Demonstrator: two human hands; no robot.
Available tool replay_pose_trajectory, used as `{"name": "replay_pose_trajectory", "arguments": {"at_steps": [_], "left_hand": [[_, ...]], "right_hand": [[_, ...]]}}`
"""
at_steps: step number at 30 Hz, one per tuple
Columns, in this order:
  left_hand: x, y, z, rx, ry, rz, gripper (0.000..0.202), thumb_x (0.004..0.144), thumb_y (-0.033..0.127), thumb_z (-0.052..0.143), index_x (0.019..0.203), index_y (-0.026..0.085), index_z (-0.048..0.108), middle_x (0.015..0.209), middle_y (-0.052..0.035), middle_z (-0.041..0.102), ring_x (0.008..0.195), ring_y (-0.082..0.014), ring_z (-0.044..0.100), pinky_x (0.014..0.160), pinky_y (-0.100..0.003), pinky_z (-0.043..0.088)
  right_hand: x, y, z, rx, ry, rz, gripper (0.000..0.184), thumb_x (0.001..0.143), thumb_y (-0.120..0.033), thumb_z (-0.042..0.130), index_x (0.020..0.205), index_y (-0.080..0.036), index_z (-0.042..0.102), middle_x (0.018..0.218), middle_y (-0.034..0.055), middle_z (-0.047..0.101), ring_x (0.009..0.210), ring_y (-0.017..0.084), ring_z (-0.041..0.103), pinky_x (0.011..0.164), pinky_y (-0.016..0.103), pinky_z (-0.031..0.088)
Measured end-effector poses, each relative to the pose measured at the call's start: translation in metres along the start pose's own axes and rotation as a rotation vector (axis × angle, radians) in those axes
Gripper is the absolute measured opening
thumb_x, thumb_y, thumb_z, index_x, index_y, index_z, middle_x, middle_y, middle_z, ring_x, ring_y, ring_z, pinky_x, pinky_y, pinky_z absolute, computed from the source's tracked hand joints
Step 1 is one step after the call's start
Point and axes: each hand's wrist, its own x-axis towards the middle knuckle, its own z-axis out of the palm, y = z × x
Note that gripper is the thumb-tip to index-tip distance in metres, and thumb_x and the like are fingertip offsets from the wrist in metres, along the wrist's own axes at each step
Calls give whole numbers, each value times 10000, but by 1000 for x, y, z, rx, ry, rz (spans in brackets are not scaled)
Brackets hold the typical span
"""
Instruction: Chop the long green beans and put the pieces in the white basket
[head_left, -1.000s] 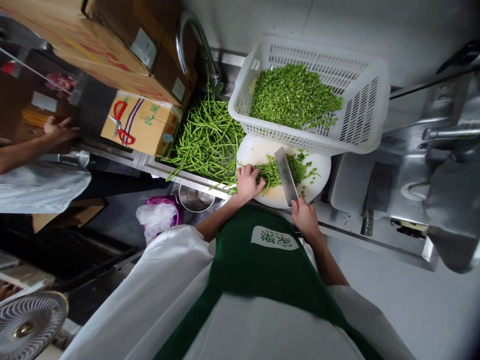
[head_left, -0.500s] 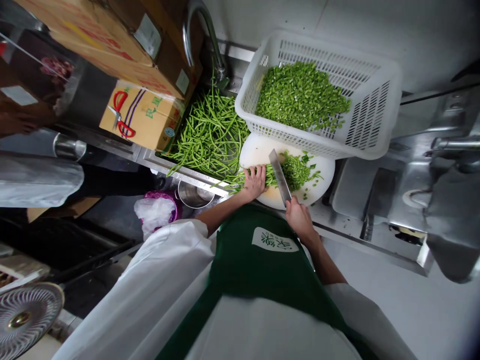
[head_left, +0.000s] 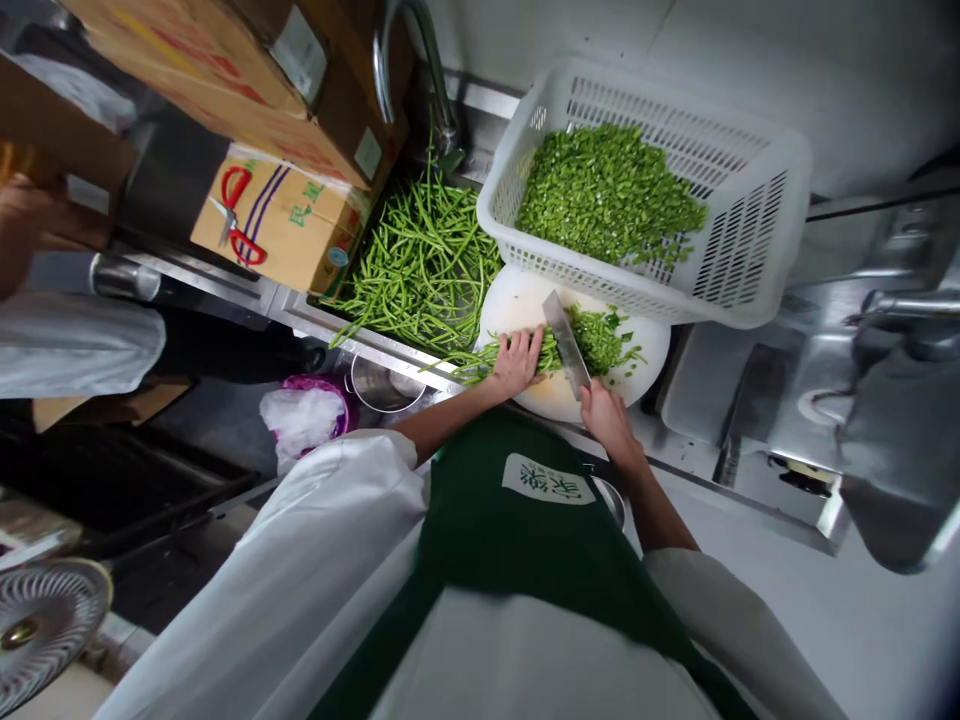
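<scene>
My left hand [head_left: 515, 364] presses down on a bunch of long, thin green stalks [head_left: 549, 352] lying across the round white cutting board [head_left: 645, 375]. In my right hand [head_left: 604, 412] is the handle of a cleaver [head_left: 568, 345]; its blade is tilted and stands right beside my left fingertips, between the bunch and the cut pieces [head_left: 600, 340]. Behind the board, a white slotted basket [head_left: 757, 300] holds a heap of chopped green pieces [head_left: 611, 190]. More whole stalks [head_left: 427, 265] fill the sink left of the board.
Cardboard boxes [head_left: 300, 130] are stacked left of the faucet [head_left: 448, 130]. Red-handled scissors [head_left: 236, 215] show on the lower box. A metal pot [head_left: 386, 385] and a plastic-lined bin [head_left: 307, 415] sit below the counter. Another person's hand [head_left: 22, 215] is at far left.
The view has shifted slightly. The cleaver stays beside my left hand, whose fingers are a little more spread. At far left, the other person's hand has come higher, near a box.
</scene>
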Motion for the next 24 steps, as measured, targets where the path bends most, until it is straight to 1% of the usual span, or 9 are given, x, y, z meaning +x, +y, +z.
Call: {"name": "replay_pose_trajectory", "arguments": {"at_steps": [2, 4, 7, 9, 13, 18, 21, 24], "left_hand": [[-1, -3, -3, 13, 3, -38, 1179, 803, 636, 701, 1635, 42, 113, 1509, -262, 401, 1369, -424, 371, 1186, -581, 233], [-4, -8, -5, 12, -26, -78, 1243, 760, 666, 734, 1632, 30, 116, 1513, -272, 389, 1388, -447, 341, 1184, -596, 222], [-8, -13, -6, -14, -70, -72, 1130, 819, 635, 688, 1623, 30, 173, 1513, -259, 396, 1382, -445, 346, 1180, -599, 222], [-9, -14, -4, -28, -73, -54, 1041, 863, 599, 647, 1614, 26, 211, 1512, -254, 400, 1364, -440, 359, 1178, -603, 222], [-7, -15, 1, -35, -48, -16, 890, 918, 520, 580, 1597, 34, 271, 1495, -245, 426, 1324, -427, 386, 1163, -608, 237], [-5, -19, 6, -57, -36, 10, 785, 946, 434, 530, 1590, 51, 295, 1468, -240, 455, 1291, -412, 415, 1133, -612, 266], [-3, -18, 7, -67, -32, -5, 752, 949, 417, 528, 1582, 71, 316, 1454, -233, 472, 1270, -402, 433, 1102, -587, 308], [-2, -15, 7, -61, -22, -4, 739, 949, 404, 535, 1565, 49, 332, 1442, -238, 477, 1251, -388, 448, 1065, -534, 353]], "right_hand": [[-13, 1, -5, -22, 21, 11, 351, 1070, -305, 303, 1200, -126, 576, 1014, 167, 722, 958, 266, 694, 805, 318, 441], [-25, -5, -10, -30, 33, 14, 361, 1072, -301, 285, 1210, -117, 564, 990, 168, 723, 928, 262, 700, 792, 316, 442], [-35, -16, -14, -35, 23, -8, 346, 1072, -301, 293, 1210, -122, 555, 977, 166, 725, 921, 262, 705, 792, 316, 445], [-37, -20, -14, -46, 0, -19, 330, 1068, -289, 307, 1213, -122, 551, 975, 170, 724, 924, 266, 708, 800, 320, 447], [-24, -27, -5, -57, -25, -35, 316, 1061, -250, 314, 1223, -101, 540, 1012, 195, 717, 959, 274, 707, 816, 322, 453], [10, -32, 7, 8, 7, -28, 307, 1068, -244, 311, 1234, -102, 527, 1074, 200, 717, 1010, 255, 698, 820, 299, 444], [19, -23, 3, 23, 1, -43, 295, 1065, -278, 343, 1215, -120, 543, 1062, 179, 725, 1006, 264, 694, 808, 302, 439], [8, -13, -9, -10, 23, -37, 306, 1062, -300, 345, 1188, -125, 563, 1041, 173, 726, 991, 271, 690, 804, 308, 435]]}}
